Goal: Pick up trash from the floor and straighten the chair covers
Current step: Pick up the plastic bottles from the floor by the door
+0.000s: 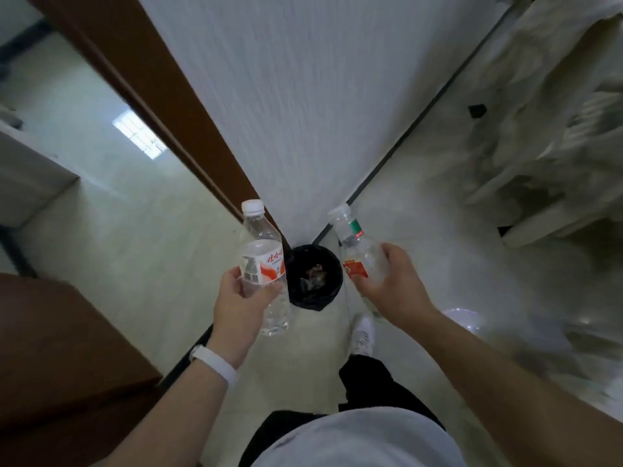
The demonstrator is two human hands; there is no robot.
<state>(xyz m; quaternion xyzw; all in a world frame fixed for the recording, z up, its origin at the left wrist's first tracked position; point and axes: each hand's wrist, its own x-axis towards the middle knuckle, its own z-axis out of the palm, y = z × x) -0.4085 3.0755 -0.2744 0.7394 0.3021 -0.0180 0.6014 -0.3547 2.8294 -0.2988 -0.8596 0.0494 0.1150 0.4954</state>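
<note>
my left hand (241, 298) has its fingers (232, 276) curled round a water bottle (261, 251); my right hand (391, 284) grips a second bottle (357, 254) likewise. both are mid-frame, either side of the black-lined bin (298, 298) on the floor. i'd bring each over the opening before letting go, one at a time, so neither glances off the rim. rumpled chair covers (556, 129) lie upper right.

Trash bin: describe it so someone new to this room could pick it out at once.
Find the white wall ahead, where it ends at the brown door frame. On the pale floor at its foot, seen between the left bottle and the right bottle, stands the trash bin. It is the only round, black-bagged thing there, with scraps inside.
</note>
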